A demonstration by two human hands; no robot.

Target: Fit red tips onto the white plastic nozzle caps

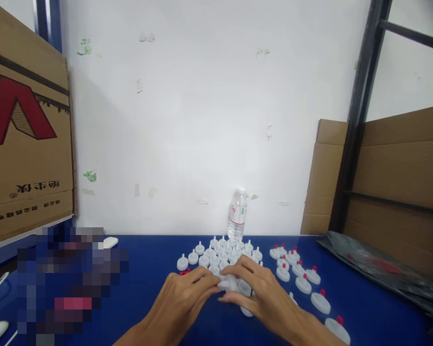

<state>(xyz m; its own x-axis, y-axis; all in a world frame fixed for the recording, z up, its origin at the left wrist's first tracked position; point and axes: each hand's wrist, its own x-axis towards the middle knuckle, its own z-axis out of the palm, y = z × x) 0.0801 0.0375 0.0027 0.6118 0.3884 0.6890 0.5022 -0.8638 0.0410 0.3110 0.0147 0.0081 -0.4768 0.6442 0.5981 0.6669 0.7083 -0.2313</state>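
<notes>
Gripping white cap [230, 282] in R hand [261, 286], over table [137, 312], w/ nozzle [222, 285] toward L hand [187, 290]; can't tell if holding anything in L. Prob. fitting a tip onto nozzle, so next calls for steady R hold and straight L push. Beyond, spotting red bits [185, 272] just past L hand, bare caps [203, 261] bunched before bottle [237, 216], red-tipped caps [303, 284] off to R.

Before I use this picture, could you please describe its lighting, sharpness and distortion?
Head view: the wall is brightly lit; the dark post leans, perhaps from lens distortion; the held white piece looks blurred; a mosaic hides part of the blue table.
</notes>
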